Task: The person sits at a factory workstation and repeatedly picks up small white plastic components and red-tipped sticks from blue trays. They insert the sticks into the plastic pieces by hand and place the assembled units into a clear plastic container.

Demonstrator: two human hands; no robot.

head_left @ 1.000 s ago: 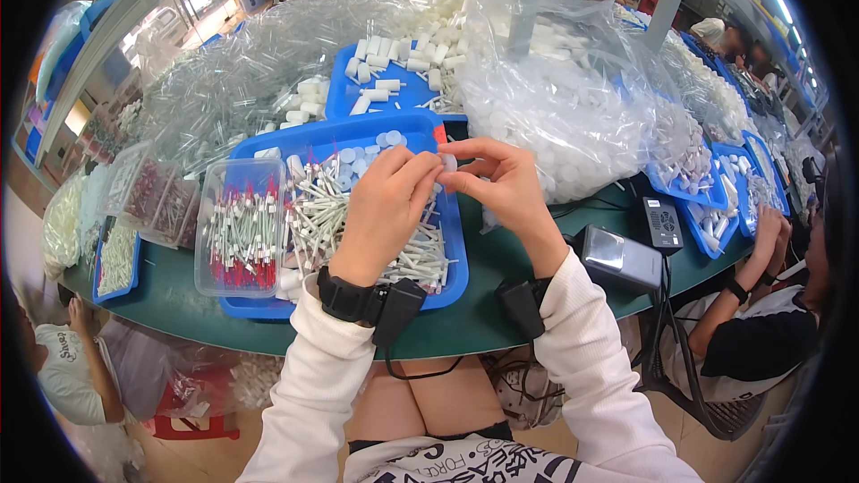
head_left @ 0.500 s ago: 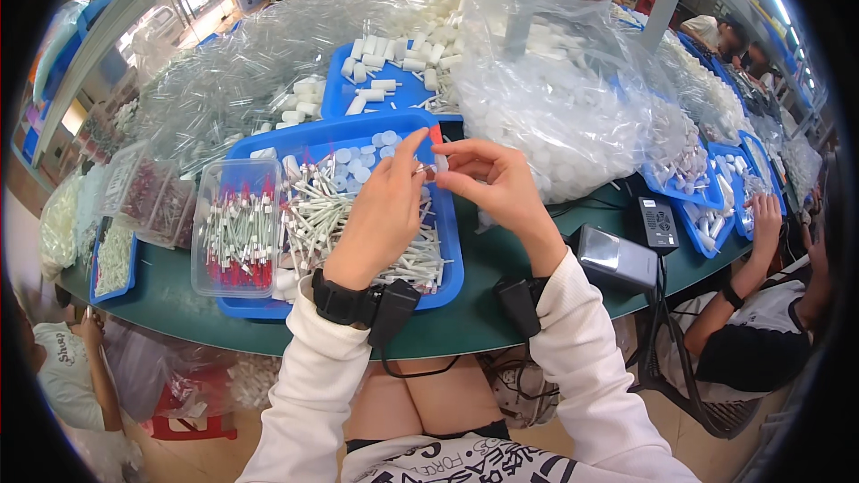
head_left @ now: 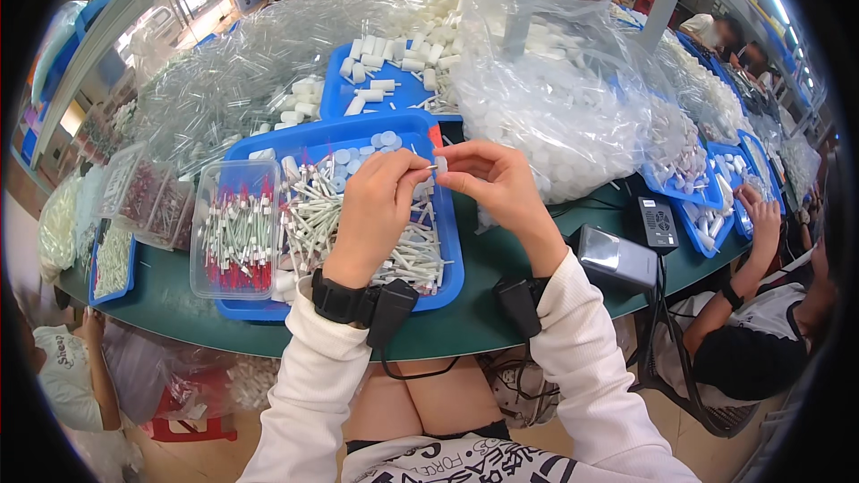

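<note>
Over the right part of a blue tray [head_left: 455,259], my two hands meet fingertip to fingertip. My right hand [head_left: 499,186] pinches a small whitish translucent cap [head_left: 441,165] between thumb and fingers. The fingers of my left hand [head_left: 376,206] are pinched at the cap's left side, on a thin piece mostly hidden by the fingertips. Below the hands, the tray holds a heap of thin white sticks [head_left: 313,201] and several translucent round caps [head_left: 358,164]. A clear plastic box [head_left: 199,259] of white-and-red thin pieces stands at the tray's left.
Behind lies another blue tray [head_left: 333,98] with white cylinders. A large clear bag [head_left: 564,116] of whitish caps bulges at its right. Clear tubes [head_left: 215,72] pile up at the back left. A grey box-shaped device [head_left: 617,258] sits right of my wrist. A co-worker's hand [head_left: 761,215] reaches into trays at far right.
My left hand's raised fingers have come down and closed into a pinch beside the cap. The right hand stays in place. At far right, the co-worker's hand and body have shifted slightly.
</note>
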